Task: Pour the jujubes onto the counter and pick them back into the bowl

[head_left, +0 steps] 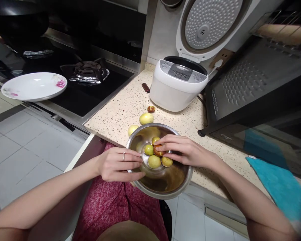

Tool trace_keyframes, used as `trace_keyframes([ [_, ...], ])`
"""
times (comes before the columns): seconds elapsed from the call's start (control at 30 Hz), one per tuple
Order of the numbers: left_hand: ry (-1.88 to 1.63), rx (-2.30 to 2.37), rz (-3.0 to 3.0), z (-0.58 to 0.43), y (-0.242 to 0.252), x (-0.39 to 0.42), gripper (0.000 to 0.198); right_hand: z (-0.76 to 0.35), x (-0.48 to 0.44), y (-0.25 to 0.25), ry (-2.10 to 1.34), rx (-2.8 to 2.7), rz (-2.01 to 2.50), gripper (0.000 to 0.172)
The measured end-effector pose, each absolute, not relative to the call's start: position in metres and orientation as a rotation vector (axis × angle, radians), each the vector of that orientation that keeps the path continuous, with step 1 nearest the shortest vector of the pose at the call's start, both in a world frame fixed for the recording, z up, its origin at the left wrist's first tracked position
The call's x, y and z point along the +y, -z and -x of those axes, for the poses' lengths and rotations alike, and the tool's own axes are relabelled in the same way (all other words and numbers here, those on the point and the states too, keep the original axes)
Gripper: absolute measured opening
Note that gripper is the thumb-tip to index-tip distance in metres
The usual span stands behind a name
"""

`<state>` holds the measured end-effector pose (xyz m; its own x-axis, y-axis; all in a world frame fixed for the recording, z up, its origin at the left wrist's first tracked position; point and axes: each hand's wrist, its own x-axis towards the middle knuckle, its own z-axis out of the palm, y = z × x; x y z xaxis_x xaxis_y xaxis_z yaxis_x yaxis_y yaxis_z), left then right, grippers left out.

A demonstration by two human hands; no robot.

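Note:
A stainless steel bowl sits at the counter's front edge, part of it over my lap. Inside lie several yellow-green jujubes, some with brown patches. My left hand, with a ring on one finger, grips the bowl's left rim; its fingers reach over inside and the thumb is hidden. Reaching in from the right, my right hand has its fingertips closed around a reddish-brown jujube. Just behind the bowl, two pale jujubes and a small brown one rest on the counter.
A white rice cooker stands open behind the bowl. To the right are a dark metal appliance and a turquoise cloth. On the left, a flowered white plate overhangs the gas stove. A drawer is pulled out.

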<state>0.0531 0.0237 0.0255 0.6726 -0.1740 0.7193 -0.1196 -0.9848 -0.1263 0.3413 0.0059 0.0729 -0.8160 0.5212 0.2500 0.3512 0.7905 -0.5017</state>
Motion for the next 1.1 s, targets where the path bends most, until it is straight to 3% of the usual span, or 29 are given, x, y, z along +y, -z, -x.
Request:
trace_keyframes([
  [0.63, 1.271, 0.281, 2.833, -0.052, -0.019, 0.025, 0.010, -0.344, 0.012, -0.074, -0.500, -2.579, 0.628, 0.021],
  [0.87, 1.341, 0.299, 2.803, -0.053, -0.014, 0.026, 0.013, -0.358, 0.059, -0.072, -0.240, -2.313, 0.937, 0.028],
  [1.1, 1.347, 0.292, 2.787, -0.054, -0.015, 0.026, 0.015, -0.342, 0.122, -0.043, -0.163, -2.434, 0.995, 0.039],
])
